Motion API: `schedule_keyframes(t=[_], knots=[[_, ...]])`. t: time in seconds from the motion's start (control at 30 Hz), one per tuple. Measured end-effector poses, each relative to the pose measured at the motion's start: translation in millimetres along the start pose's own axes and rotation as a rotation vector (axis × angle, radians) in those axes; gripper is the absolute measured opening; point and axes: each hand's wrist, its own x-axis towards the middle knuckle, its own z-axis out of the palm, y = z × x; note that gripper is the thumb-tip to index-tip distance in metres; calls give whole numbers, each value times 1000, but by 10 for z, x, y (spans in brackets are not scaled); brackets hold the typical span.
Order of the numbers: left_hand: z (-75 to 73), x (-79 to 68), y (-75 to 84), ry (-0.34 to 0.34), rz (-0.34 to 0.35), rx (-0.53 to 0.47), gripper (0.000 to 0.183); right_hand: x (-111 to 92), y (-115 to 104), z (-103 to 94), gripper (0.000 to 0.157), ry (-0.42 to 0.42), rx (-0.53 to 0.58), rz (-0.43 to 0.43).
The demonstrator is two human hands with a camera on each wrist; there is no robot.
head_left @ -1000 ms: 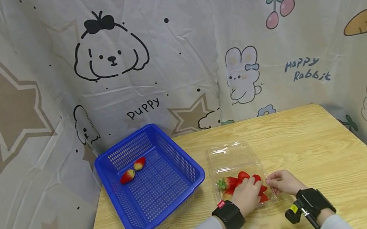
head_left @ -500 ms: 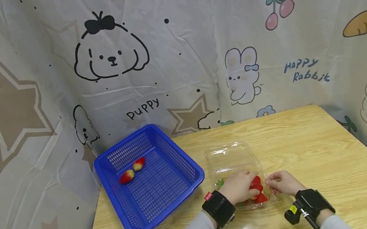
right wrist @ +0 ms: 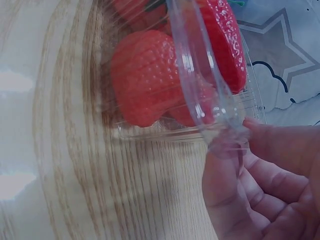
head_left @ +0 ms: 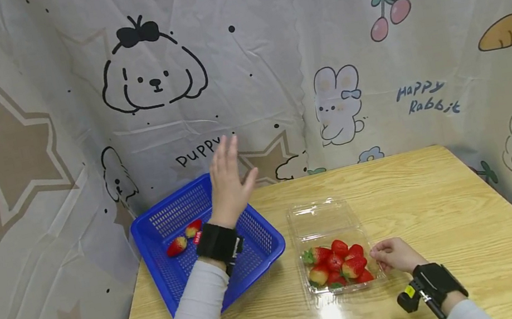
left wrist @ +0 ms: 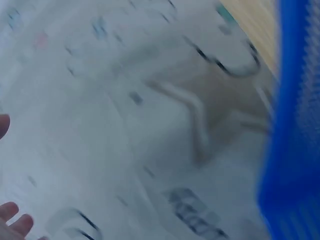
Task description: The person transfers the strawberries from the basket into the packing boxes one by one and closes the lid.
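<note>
My left hand point(head_left: 229, 186) is raised over the blue basket point(head_left: 269, 239), its fingers straight and spread, holding nothing. In the left wrist view only some fingertips point(left wrist: 20, 225) show at the left edge, beside the blurred basket wall point(left wrist: 292, 125). With thumb and fingers, my right hand point(head_left: 398, 254) pinches the right rim of the clear plastic clamshell box point(head_left: 319, 222). Several red strawberries point(head_left: 335, 262) fill its base, and its lid lies folded back. Close up in the right wrist view, the hand point(right wrist: 265, 185) grips the box corner beside a strawberry point(right wrist: 145, 75).
Two strawberries point(head_left: 177, 246) lie in the basket's far left part. The wooden table point(head_left: 408, 190) carries basket and box. A printed curtain point(head_left: 259, 57) hangs behind and at both sides, close to the basket's left side.
My left hand has left the strawberries in the box and swung left and up over the basket, its fingers spreading. The right hand has kept its grip on the box rim.
</note>
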Motion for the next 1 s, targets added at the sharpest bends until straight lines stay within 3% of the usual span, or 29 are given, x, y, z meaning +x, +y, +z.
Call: schedule_keyframes(t=[0.07,0.17,0.33,0.53,0.6,0.67,0.8,1.0], knots=[[-49,-17,-274,31,-59,23,74,2,9,2,20,1,3,2],[-46,-131,-703,10,-185,66,75,4,19,14,20,9,9,22],[40,-501,-1284,-124,-429,101,87,2,14,18,22,10,12,29],[156,-948,-1661,-417,-727,83,94,7,15,2,22,5,6,13],[186,-1068,-1732,-477,-809,66,91,7,19,3,21,4,12,16],[207,-1171,-1780,-495,-875,43,87,9,23,3,21,-2,14,11],[247,-1344,-1845,-458,-901,44,77,16,32,-7,23,-11,18,-7],[314,-1477,-1881,-353,-779,148,48,8,20,-17,24,-8,12,-7]])
